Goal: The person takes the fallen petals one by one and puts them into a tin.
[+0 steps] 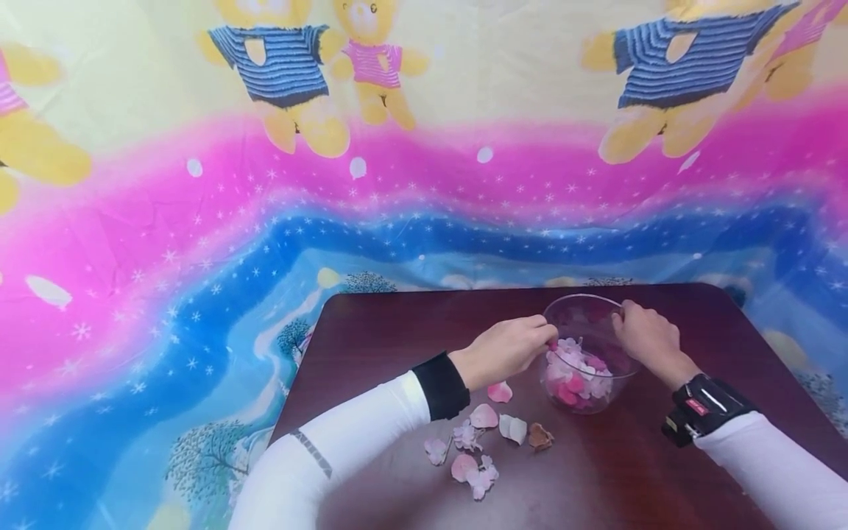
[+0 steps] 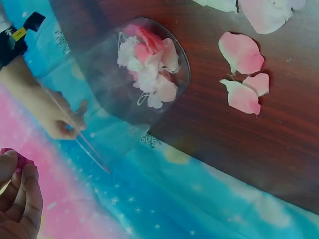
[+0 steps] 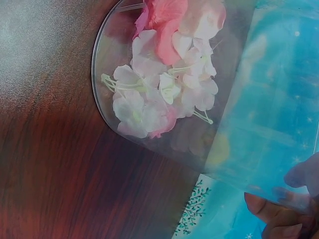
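Left hand (image 1: pixel 506 350) sits just left of the glass bowl (image 1: pixel 586 353), fingers curled with the tips pinching a small pink petal (image 2: pixel 19 160) right at the bowl's near-left rim; the left wrist view shows the petal squeezed between thumb and fingertips, so it looks held over the opening rather than resting on anything. Below and slightly left of that hand, loose petals (image 1: pixel 480 445) lie scattered on the dark wood worktop (image 1: pixel 397 331), pink and whitish, one brownish piece at the right end of the scatter; they lie close enough to be picked one at a time, my guess. The bowl stands upright on the worktop between both hands, with a heap of pink and white petals and pale stems (image 3: pixel 164 84) at the bottom. Right hand (image 1: pixel 649 335) grips the far-right rim, fingers curled over the edge, thumb side hard to read; probably bracing the bowl so it does not slide. A black strap with a device (image 1: pixel 702 408) wraps the right wrist. Hard to make out: the right wrist view shows only fingertips (image 3: pixel 269 206) behind the glass, blurred by it; bowl rim is cut off there. Left palm is hidden from the head view. Cannot tell if the left fingertips touch the glass. A cartoon bear cloth (image 1: pixel 424 184) fills the background behind both hands.
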Tool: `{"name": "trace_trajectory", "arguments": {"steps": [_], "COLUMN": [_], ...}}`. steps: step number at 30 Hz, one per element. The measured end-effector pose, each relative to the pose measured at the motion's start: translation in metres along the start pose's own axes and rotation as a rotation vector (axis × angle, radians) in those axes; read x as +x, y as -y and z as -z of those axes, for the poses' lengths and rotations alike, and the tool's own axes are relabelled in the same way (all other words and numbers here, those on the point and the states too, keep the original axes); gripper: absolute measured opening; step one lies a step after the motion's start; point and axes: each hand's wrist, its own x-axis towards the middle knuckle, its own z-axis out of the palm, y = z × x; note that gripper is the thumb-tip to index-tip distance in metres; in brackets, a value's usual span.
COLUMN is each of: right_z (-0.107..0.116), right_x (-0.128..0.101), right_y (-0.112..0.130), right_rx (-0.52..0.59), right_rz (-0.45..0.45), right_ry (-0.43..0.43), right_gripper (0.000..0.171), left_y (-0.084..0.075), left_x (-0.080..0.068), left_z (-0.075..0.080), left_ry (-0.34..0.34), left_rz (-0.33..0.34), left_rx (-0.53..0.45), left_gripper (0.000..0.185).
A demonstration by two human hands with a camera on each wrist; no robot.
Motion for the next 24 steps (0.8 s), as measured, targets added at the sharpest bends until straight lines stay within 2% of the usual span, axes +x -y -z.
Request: {"name": "trace_trajectory", "arguments": {"steps": [6, 16, 19, 22, 24], "right_z": [-0.001, -0.002, -0.002, -0.002, -0.001], "right_x": [-0.001, -0.001, -0.001, -0.001, 0.000], "right_y": [0.001, -0.001, 0.001, 0.001, 0.001], "right_rx": [-0.003, 0.004, 0.003, -0.001, -0.003], "right_rz": [0.003, 0.007, 0.004, 0.004, 0.004], "right_ry": [-0.014, -0.005, -0.008, -0.010, -0.012], "right_gripper": [0.029, 0.029, 0.029, 0.029, 0.029], "left_y": [-0.005, -0.004, -0.004, -0.004, -0.004], "left_x": [0.016, 0.034, 0.039, 0.038, 0.034], "left_z": [-0.005, -0.020, -0.026, -0.033, -0.037], "left_ry": [-0.006, -0.001, 0.088, 0.270, 0.365], "left_rz": [-0.043, 0.048, 0.084, 0.128, 0.143], "left_rx": [0.095, -0.004, 0.010, -0.009, -0.026], "left_gripper": [0.015, 0.016, 0.039, 0.071, 0.079]}}
